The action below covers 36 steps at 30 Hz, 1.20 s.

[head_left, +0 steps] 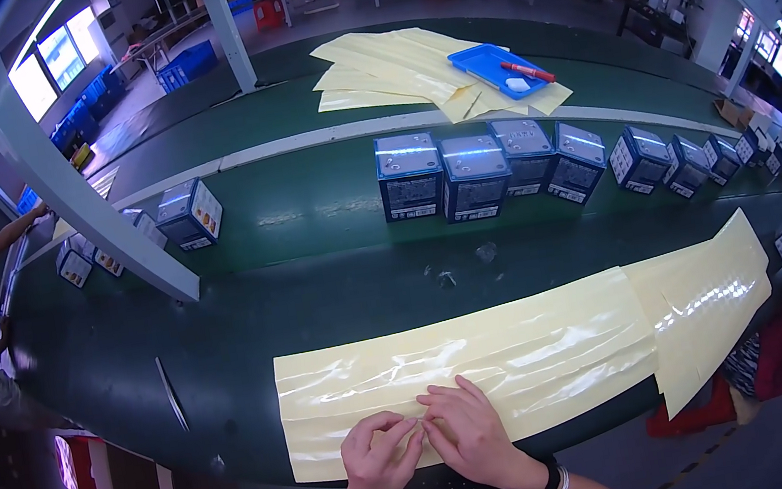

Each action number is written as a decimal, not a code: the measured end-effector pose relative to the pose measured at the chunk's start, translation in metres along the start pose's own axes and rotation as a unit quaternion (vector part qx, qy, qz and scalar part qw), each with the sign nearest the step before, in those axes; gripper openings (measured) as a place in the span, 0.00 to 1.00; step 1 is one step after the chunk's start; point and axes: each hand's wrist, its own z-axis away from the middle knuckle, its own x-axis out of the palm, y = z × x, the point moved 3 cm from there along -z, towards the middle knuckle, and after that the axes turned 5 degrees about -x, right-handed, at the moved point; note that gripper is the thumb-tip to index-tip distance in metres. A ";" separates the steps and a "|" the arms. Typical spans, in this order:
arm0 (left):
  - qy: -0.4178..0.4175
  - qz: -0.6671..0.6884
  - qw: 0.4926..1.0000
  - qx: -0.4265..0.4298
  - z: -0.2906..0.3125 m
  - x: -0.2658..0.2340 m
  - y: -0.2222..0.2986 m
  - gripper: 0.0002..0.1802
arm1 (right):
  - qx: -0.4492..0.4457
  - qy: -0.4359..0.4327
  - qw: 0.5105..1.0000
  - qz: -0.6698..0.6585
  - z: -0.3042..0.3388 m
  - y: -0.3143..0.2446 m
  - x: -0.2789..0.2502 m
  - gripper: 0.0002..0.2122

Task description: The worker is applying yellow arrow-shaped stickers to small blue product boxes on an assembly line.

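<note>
A pale yellow glossy sheet (527,341) lies along the near edge of the green table. Over its lower edge, my left hand (380,459) is closed, with thumb and forefinger pinched. Close beside it my right hand (472,432) meets the left fingertips with its own thumb and forefinger, its other fingers stretched forward. Whatever sits between the fingertips is too small to make out. A second yellow sheet (708,303) overlaps the first one's right end. To the left lies a thin, pointed metal tool (172,394), perhaps tweezers.
Blue boxes (478,193) stand in a row along the belt, more (189,214) at left beyond a white post (77,170). Behind are stacked yellow sheets (375,70) and a blue tray (475,60) with a red marker (527,72). Clear scraps (445,280) lie mid-table. People work on both sides.
</note>
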 end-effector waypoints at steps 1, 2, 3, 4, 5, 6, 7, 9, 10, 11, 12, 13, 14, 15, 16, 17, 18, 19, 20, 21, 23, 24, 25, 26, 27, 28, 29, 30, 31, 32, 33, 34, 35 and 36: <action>0.000 0.000 1.000 0.000 0.000 0.001 0.000 0.17 | -0.001 -0.001 1.000 0.001 0.000 0.000 -0.001 0.05; 0.000 0.000 1.000 -0.003 0.001 0.002 0.000 0.17 | -0.002 -0.001 1.000 0.002 0.000 0.001 -0.002 0.05; 0.001 0.000 1.000 -0.006 0.001 0.003 0.000 0.17 | -0.003 -0.001 1.000 0.001 0.001 0.001 -0.003 0.05; 0.001 0.000 1.000 -0.009 0.002 0.004 0.001 0.17 | -0.003 0.000 1.000 0.002 0.001 0.002 -0.004 0.05; 0.001 0.000 1.000 -0.009 0.002 0.005 0.002 0.17 | -0.003 0.001 1.000 0.002 0.001 0.002 -0.004 0.05; 0.014 0.012 0.999 -0.028 0.002 0.007 0.003 0.16 | -0.003 0.001 1.000 0.003 0.002 0.003 -0.005 0.05; 0.027 0.025 0.998 -0.048 0.002 0.008 0.003 0.15 | -0.004 0.001 1.000 0.003 0.002 0.004 -0.006 0.05; 0.039 0.037 0.996 -0.068 0.001 0.010 0.004 0.15 | -0.006 0.002 1.000 0.005 0.003 0.005 -0.007 0.05; 0.030 0.027 0.998 -0.052 0.001 0.010 0.005 0.15 | -0.007 0.003 1.000 0.006 0.004 0.006 -0.008 0.05; 0.021 0.017 0.999 -0.037 0.000 0.011 0.006 0.15 | -0.007 0.003 1.000 0.006 0.004 0.006 -0.009 0.05; 0.012 0.007 1.000 -0.021 0.000 0.012 0.008 0.15 | -0.007 0.003 1.000 0.007 0.005 0.007 -0.010 0.05; 0.012 0.007 1.000 -0.021 0.000 0.012 0.007 0.15 | -0.008 0.002 1.000 0.008 0.005 0.007 -0.011 0.05; 0.010 0.008 1.000 -0.020 0.001 0.013 0.007 0.15 | -0.009 0.001 1.000 0.008 0.005 0.007 -0.012 0.05; 0.007 0.009 1.000 -0.019 0.002 0.015 0.007 0.15 | -0.009 0.001 1.000 0.008 0.005 0.008 -0.013 0.05; 0.004 0.011 1.000 -0.017 0.002 0.016 0.007 0.15 | -0.010 0.001 1.000 0.009 0.006 0.009 -0.013 0.05; 0.004 0.010 1.000 -0.017 0.002 0.016 0.008 0.15 | -0.012 0.001 1.000 0.010 0.006 0.010 -0.014 0.05; 0.009 0.011 1.000 -0.022 0.001 0.017 0.009 0.15 | -0.013 0.001 1.000 0.011 0.007 0.010 -0.015 0.05; 0.014 0.012 0.999 -0.026 0.000 0.017 0.011 0.15 | -0.013 0.001 1.000 0.011 0.007 0.011 -0.016 0.05; 0.019 0.013 0.999 -0.031 0.000 0.018 0.012 0.14 | -0.013 -0.001 1.000 0.012 0.008 0.011 -0.017 0.05; 0.019 0.013 0.999 -0.030 -0.001 0.019 0.013 0.14 | -0.014 -0.003 1.000 0.013 0.008 0.011 -0.018 0.06; 0.015 0.011 0.999 -0.031 -0.003 0.021 0.015 0.14 | -0.016 -0.005 1.000 0.015 0.008 0.012 -0.020 0.06; 0.013 0.010 0.999 -0.031 -0.003 0.022 0.016 0.13 | -0.017 -0.004 1.000 0.015 0.009 0.012 -0.021 0.06; 0.014 0.010 0.999 -0.031 -0.003 0.023 0.017 0.13 | -0.018 -0.003 1.000 0.016 0.009 0.013 -0.022 0.05; 0.010 0.018 0.999 -0.028 -0.002 0.024 0.016 0.13 | -0.020 -0.003 1.000 0.017 0.009 0.013 -0.023 0.05; 0.006 0.025 0.999 -0.025 -0.001 0.026 0.016 0.13 | -0.020 -0.002 1.000 0.018 0.010 0.013 -0.024 0.05; 0.002 0.032 0.999 -0.023 0.000 0.027 0.016 0.13 | -0.021 -0.002 1.000 0.018 0.010 0.014 -0.025 0.05; 0.002 0.032 0.999 -0.023 0.001 0.028 0.016 0.13 | -0.021 -0.002 1.000 0.018 0.011 0.014 -0.025 0.05; -0.002 0.034 0.999 -0.030 0.002 0.029 0.017 0.13 | -0.022 -0.002 1.000 0.019 0.011 0.015 -0.026 0.05; -0.005 0.036 0.999 -0.036 0.002 0.030 0.017 0.12 | -0.022 -0.002 1.000 0.018 0.012 0.015 -0.027 0.05; -0.009 0.038 0.998 -0.042 0.003 0.030 0.018 0.12 | -0.021 -0.001 1.000 0.017 0.013 0.016 -0.028 0.06; -0.007 0.038 0.998 -0.042 0.003 0.031 0.018 0.12 | -0.019 0.000 1.000 0.016 0.013 0.017 -0.029 0.06; -0.013 0.035 0.998 -0.042 0.004 0.032 0.019 0.11 | -0.018 0.001 1.000 0.015 0.014 0.018 -0.029 0.06; -0.019 0.032 0.998 -0.042 0.005 0.033 0.020 0.10 | -0.020 0.001 1.000 0.015 0.014 0.018 -0.030 0.06; -0.024 0.028 0.998 -0.042 0.005 0.033 0.021 0.09 | -0.020 0.004 1.000 0.011 0.015 0.019 -0.030 0.07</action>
